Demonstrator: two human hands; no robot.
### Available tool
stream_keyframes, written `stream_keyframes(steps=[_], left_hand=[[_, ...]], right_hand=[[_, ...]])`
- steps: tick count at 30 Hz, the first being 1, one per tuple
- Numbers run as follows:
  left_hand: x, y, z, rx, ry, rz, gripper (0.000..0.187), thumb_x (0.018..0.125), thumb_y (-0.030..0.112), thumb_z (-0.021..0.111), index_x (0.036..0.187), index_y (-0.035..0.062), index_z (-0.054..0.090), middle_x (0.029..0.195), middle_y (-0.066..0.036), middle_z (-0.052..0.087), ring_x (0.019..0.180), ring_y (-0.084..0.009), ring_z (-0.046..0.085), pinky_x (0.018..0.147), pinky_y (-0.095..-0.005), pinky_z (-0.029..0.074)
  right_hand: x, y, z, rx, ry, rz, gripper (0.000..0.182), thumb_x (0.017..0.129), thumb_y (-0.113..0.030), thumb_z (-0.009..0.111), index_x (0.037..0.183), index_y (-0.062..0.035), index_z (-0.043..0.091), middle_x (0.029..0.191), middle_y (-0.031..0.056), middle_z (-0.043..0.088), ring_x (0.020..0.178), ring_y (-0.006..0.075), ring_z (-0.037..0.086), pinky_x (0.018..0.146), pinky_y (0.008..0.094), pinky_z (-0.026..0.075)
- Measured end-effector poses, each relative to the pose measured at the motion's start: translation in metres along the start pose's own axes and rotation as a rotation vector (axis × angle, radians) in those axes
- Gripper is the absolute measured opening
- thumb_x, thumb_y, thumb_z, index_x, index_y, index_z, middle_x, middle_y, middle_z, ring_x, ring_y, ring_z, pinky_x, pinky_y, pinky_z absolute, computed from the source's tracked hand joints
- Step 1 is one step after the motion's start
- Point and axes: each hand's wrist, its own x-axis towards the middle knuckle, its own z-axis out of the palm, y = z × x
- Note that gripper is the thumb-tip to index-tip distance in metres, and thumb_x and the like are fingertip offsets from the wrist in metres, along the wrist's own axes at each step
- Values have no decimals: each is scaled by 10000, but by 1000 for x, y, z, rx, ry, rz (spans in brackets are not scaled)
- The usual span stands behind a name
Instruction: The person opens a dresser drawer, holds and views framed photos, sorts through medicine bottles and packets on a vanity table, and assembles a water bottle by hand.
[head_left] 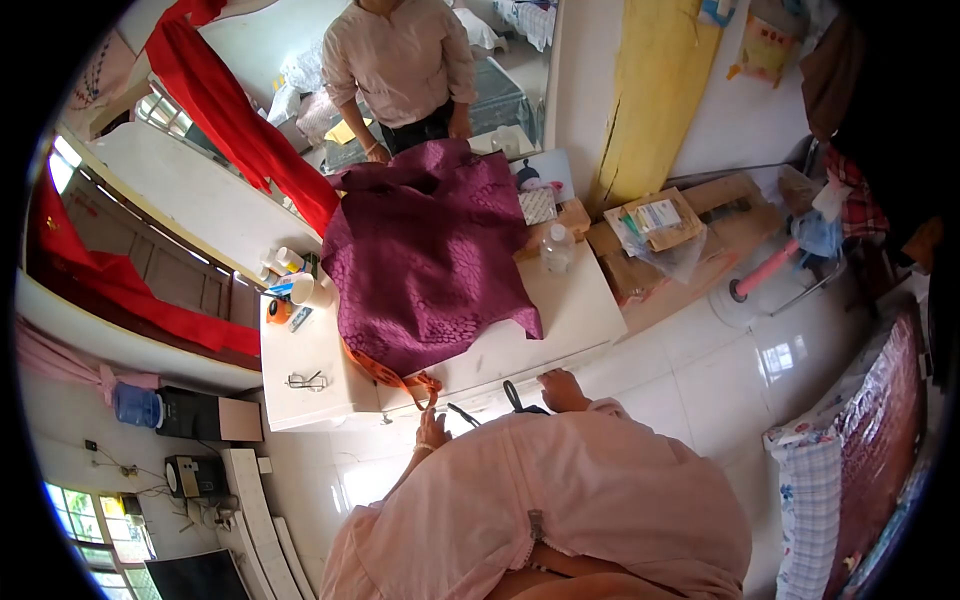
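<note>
A dark purple patterned cloth (425,255) lies spread over the white dresser top (575,318), its lower edge near the front. From under its lower left side an orange strip (392,374) trails to the dresser's front edge and loops there. My left hand (433,430) is just below the loop, fingertips right at the strip's end, fingers stretched upward. At the front edge to the right is my right hand (563,392), fingers apart and nothing in them. A thin black strap (512,395) stands up between my hands, in front of my pink jacket.
Eyeglasses (306,381), a white cup (312,291) and small bottles stand on the dresser's left. A clear bottle (557,248) is on its right, beside cardboard boxes (640,270). Behind rises a mirror (500,75) with a red cloth (235,110) over its frame.
</note>
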Motion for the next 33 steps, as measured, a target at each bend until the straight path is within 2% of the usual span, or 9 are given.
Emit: stream_keyframes(steps=[8, 10, 14, 21, 25, 27, 28, 30, 33], left_hand=[[13, 24, -35, 16, -18, -62, 442, 724, 203, 606, 1137, 64, 533, 1245, -182, 431, 1170, -345, 404, 894, -439, 423], [18, 28, -40, -25, -159, -145, 437, 729, 195, 600, 1138, 59, 528, 1260, -187, 423, 1159, -358, 419, 896, -450, 419], [20, 29, -40, -12, -63, -78, 361, 713, 131, 581, 1059, 31, 551, 1310, -156, 402, 1157, -438, 404, 866, -464, 453], [20, 42, -44, -55, 88, -68, 335, 663, 58, 618, 981, 3, 530, 1306, -179, 378, 1038, -425, 501, 789, -456, 491], [21, 31, -41, -66, -78, -110, 403, 721, 142, 614, 1093, 21, 517, 1141, -199, 536, 1017, -396, 530, 819, -440, 478], [14, 9, -29, -304, -276, 2, 448, 781, 228, 588, 1176, 41, 492, 1062, -197, 586, 1029, -365, 533, 856, -411, 457], [3, 5, -41, -271, -353, 108, 478, 807, 323, 579, 1188, 44, 499, 1098, -190, 576, 1030, -341, 541, 887, -380, 436], [-28, 3, -78, -357, -446, 178, 394, 827, 287, 578, 1140, 51, 541, 1067, -151, 602, 982, -281, 580, 857, -357, 461], [-81, 37, -192, -924, -685, 38, 306, 876, 236, 547, 1109, 38, 565, 1020, -80, 617, 922, -169, 575, 826, -303, 467]], right_hand=[[20, 5, -6, 25, -13, -25, 294, 719, -132, 510, 978, -27, 603, 1017, 133, 579, 988, 296, 530, 812, 445, 430], [23, 5, -10, -1, -65, -44, 297, 714, -119, 504, 977, -18, 599, 1043, 142, 572, 1006, 303, 525, 820, 447, 429], [22, 7, -17, 38, -94, -94, 370, 683, -114, 527, 1030, 7, 579, 1069, 185, 567, 1018, 330, 520, 855, 441, 421], [17, -7, -6, -27, -88, -66, 386, 705, -147, 553, 1071, -24, 569, 1066, 177, 554, 1015, 343, 514, 836, 464, 427], [20, -1, 11, 23, -235, -19, 381, 733, -196, 553, 1073, -23, 566, 1075, 206, 545, 1005, 369, 514, 844, 475, 427], [19, 8, 6, 122, -491, -20, 356, 771, -227, 533, 1067, -32, 571, 1034, 205, 569, 977, 353, 539, 825, 454, 443], [14, 13, -2, 121, -490, -21, 356, 771, -227, 533, 1067, -32, 571, 1034, 205, 569, 977, 353, 539, 825, 454, 443], [1, 24, -26, 357, -533, -215, 330, 788, -233, 524, 1048, -39, 580, 1004, 192, 592, 961, 328, 556, 802, 431, 453], [-14, 11, -109, 492, -755, -19, 312, 826, -247, 534, 1023, -10, 580, 971, 138, 613, 914, 232, 577, 796, 345, 451]])
